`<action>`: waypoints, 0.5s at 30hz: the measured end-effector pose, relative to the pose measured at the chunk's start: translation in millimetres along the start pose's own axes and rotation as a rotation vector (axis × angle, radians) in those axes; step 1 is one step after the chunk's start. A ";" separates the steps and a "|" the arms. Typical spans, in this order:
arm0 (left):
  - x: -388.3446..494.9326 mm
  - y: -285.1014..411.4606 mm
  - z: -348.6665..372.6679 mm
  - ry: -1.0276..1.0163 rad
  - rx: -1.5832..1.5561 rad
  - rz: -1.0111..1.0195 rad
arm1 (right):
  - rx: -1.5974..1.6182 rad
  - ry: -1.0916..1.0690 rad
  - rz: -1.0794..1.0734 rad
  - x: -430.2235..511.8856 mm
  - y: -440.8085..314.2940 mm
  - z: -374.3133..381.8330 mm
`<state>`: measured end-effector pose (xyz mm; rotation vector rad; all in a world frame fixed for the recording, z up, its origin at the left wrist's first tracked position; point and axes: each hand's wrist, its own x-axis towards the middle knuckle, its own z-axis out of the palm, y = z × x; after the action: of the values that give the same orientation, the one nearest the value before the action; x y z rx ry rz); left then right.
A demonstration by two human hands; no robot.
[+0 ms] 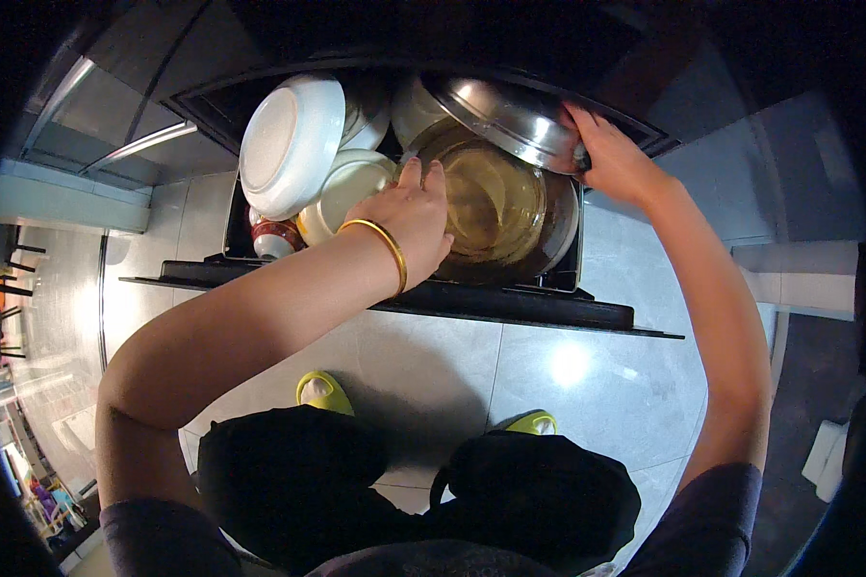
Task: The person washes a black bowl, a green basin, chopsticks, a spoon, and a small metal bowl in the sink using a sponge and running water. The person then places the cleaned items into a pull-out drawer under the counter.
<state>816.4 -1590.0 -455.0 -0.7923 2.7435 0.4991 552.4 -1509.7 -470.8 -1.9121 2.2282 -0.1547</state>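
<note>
My right hand (615, 157) grips the rim of a stainless steel basin (509, 119), which is tilted at the back right of a pulled-out kitchen drawer (570, 311). Below the basin sits a brown-tinted glass bowl (494, 202), with more dishware under and behind it. My left hand (413, 209), with a gold bangle at the wrist, reaches over the glass bowl's left side. Its fingers are apart, and whether they touch the bowl is hard to see. Left of that hand are a cream plate (353, 184) and a large white dish (289, 144) standing on edge.
A red-patterned white ceramic piece (274, 234) lies at the drawer's front left. Dark cabinet fronts with metal handles (141, 144) flank the drawer. My feet in yellow-green slippers (325, 389) rest on grey floor tiles (433, 360) before the drawer front.
</note>
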 end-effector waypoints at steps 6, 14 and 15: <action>-0.3 -4.4 1.7 0.077 0.019 0.059 | -0.011 -0.052 0.008 8.4 -2.9 -4.6; -3.3 -6.7 -8.6 -0.013 -0.096 0.043 | 0.000 -0.029 0.052 -7.4 -1.9 -16.8; -3.5 -6.2 -9.3 -0.013 -0.088 0.043 | -0.004 -0.019 0.058 -11.9 -2.1 -17.5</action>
<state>821.4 -1596.9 -447.0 -0.7485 2.7485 0.6348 552.3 -1499.2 -452.3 -1.8412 2.2701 -0.1232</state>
